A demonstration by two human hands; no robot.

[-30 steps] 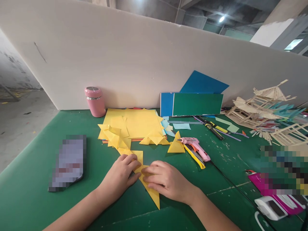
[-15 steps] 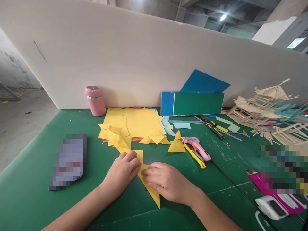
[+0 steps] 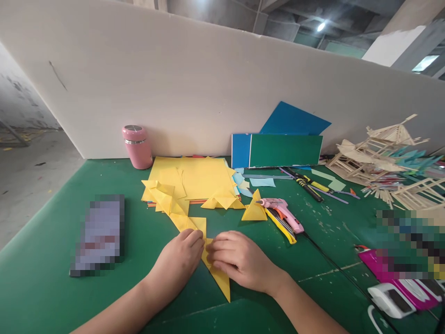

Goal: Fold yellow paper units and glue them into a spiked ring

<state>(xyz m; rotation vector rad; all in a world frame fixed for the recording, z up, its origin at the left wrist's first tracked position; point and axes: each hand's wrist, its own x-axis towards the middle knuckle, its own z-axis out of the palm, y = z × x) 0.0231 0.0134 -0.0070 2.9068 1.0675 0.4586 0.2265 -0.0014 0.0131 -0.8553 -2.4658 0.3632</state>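
Note:
A strip of folded yellow paper lies slantwise on the green table, its pointed end toward me. My left hand is closed on its left edge, the fingers bent and pressed together. On the right side, my right hand rests its curled fingers on the same paper, fingertips close to the left hand. Part of the paper is hidden beneath both hands. Beyond them, a folded yellow piece lies across the corner of a stack of yellow sheets.
A pink glue gun and a yellow cutter lie right of centre, with a black cable trailing right. A pink flask stands at the back left. Stick models are at the right, a blurred flat object at the left.
My left hand has moved slightly toward me and its fingers are more curled, showing more of the yellow paper behind. My right hand has barely shifted.

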